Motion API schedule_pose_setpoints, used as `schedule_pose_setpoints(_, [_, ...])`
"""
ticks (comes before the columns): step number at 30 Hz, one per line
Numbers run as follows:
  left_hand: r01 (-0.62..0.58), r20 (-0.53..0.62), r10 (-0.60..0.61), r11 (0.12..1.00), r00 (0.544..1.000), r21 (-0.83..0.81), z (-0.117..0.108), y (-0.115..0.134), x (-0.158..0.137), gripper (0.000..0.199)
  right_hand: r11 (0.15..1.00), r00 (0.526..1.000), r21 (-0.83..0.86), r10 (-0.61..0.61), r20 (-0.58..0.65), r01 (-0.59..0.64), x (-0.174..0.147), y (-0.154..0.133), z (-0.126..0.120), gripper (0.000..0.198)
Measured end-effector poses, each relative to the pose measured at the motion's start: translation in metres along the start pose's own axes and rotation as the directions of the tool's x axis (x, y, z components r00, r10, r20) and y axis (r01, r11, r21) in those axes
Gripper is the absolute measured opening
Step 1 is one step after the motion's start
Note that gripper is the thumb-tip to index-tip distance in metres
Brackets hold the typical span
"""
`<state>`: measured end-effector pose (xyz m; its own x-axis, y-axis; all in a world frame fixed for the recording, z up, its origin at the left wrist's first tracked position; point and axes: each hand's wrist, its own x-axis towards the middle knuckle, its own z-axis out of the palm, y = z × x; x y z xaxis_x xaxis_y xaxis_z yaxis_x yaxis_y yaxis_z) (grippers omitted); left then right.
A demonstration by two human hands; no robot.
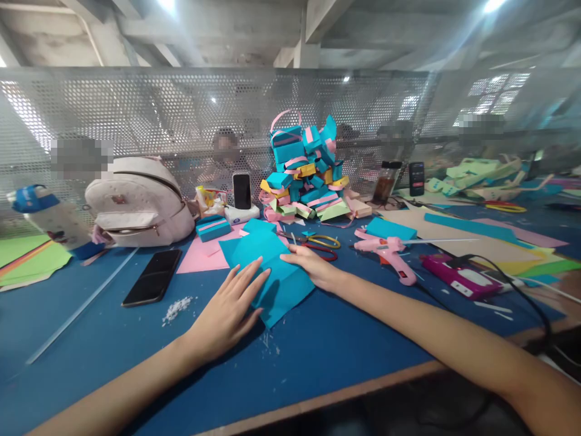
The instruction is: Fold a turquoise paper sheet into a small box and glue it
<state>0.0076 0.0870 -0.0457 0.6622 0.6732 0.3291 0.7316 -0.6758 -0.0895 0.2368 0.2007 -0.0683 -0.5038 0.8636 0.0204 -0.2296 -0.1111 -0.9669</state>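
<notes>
A bright blue sheet of paper (272, 260) with crease lines lies turned on the blue table, one corner pointing at me. My left hand (231, 306) rests on its lower left part, fingers stretched and apart, with nothing gripped. At the upper right edge, my right hand (315, 266) pinches the paper between thumb and fingers. Just beyond the paper lie yellow-handled scissors (324, 241) and a red-handled pair (322, 253). A small blue box with a pink strip (213, 227) sits to the upper left, beside pink paper (204, 255).
A pile of folded paper boxes (308, 175) stands at the back. A pink glue gun (390, 254) and a magenta power bank (458, 275) with cables lie right. On the left are a black phone (152, 277), white scraps (176, 310), a backpack (136, 203) and a bottle (57, 221).
</notes>
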Motion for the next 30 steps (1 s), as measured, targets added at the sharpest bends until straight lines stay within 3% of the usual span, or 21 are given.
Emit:
schedule_pose_setpoints(7, [0.086,-0.015,-0.088,0.991,0.996,-0.101,0.002,-0.014,0.003,0.063,0.999,0.998,0.038,-0.001,-0.061,0.004,-0.001,-0.008,-0.002,0.027])
schedule_pose_setpoints(10, [0.188,-0.122,-0.194,0.98,0.973,-0.058,-0.005,-0.052,0.002,0.062,0.999,0.995,0.036,-0.017,-0.101,0.021,0.002,-0.007,-0.007,0.025])
schedule_pose_setpoints(12, [0.288,-0.128,-0.288,0.958,0.949,-0.019,-0.006,-0.09,-0.007,0.062,0.999,0.993,0.029,-0.019,-0.117,0.023,0.005,-0.003,-0.01,0.023])
schedule_pose_setpoints(15, [0.399,0.061,-0.408,0.909,0.911,0.118,0.001,-0.147,-0.033,0.058,1.0,0.992,0.011,-0.018,-0.125,0.019,0.01,0.002,-0.014,0.019])
schedule_pose_setpoints(18, [0.491,0.238,-0.543,0.836,0.805,0.246,0.013,-0.186,-0.06,0.059,1.0,0.993,-0.004,-0.016,-0.114,0.016,0.011,0.004,-0.015,0.019])
schedule_pose_setpoints(19, [0.492,0.259,-0.547,0.834,0.797,0.249,0.015,-0.193,-0.066,0.06,1.0,0.994,-0.008,-0.015,-0.107,0.015,0.011,0.004,-0.015,0.019])
schedule_pose_setpoints(30, [0.5,0.247,-0.575,0.81,0.78,0.306,0.011,-0.216,-0.087,0.053,0.999,0.996,-0.027,-0.03,-0.086,0.028,0.007,0.003,-0.012,0.018])
